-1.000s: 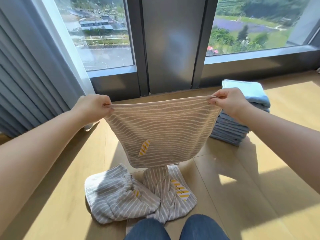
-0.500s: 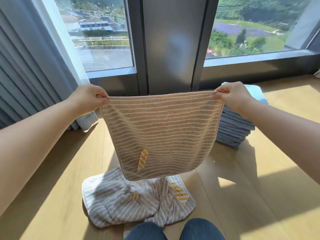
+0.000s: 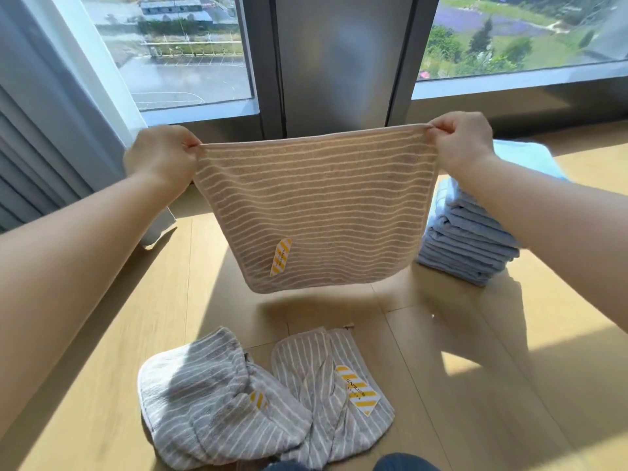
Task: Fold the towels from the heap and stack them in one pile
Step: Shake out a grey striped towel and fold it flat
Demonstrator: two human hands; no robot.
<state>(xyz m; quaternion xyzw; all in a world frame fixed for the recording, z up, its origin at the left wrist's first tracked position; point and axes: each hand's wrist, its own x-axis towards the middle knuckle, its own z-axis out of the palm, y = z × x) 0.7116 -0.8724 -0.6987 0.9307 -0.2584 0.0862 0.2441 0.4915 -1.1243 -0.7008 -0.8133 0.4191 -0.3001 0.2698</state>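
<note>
The left hand (image 3: 163, 158) and the right hand (image 3: 462, 144) each pinch one top corner of a beige striped towel (image 3: 316, 212), fingers curled round the hem. The towel hangs spread out and flat in the air between them, its top edge pulled nearly straight and its lower edge clear of the wooden floor (image 3: 475, 368). A yellow-striped paper label (image 3: 280, 257) shows on its lower left part.

Near the person, low in the scene, lies the heap of grey striped towels (image 3: 221, 402), crumpled and overlapping on the floor. To the right, partly behind the right forearm, stands the pile of folded blue towels (image 3: 469, 243), neat and several layers high. A curtain (image 3: 51, 96) hangs at the far left beside the window (image 3: 190, 62).

The step in hand looks like the opening of a fold: the towel is stretched out and squared, not yet doubled. The next move probably calls for bringing the two held corners together, or lowering the cloth to the floor to halve it, while keeping the edges matched so that the stripes line up. After further folds to match the pile's footprint, it would go on top at the right.
</note>
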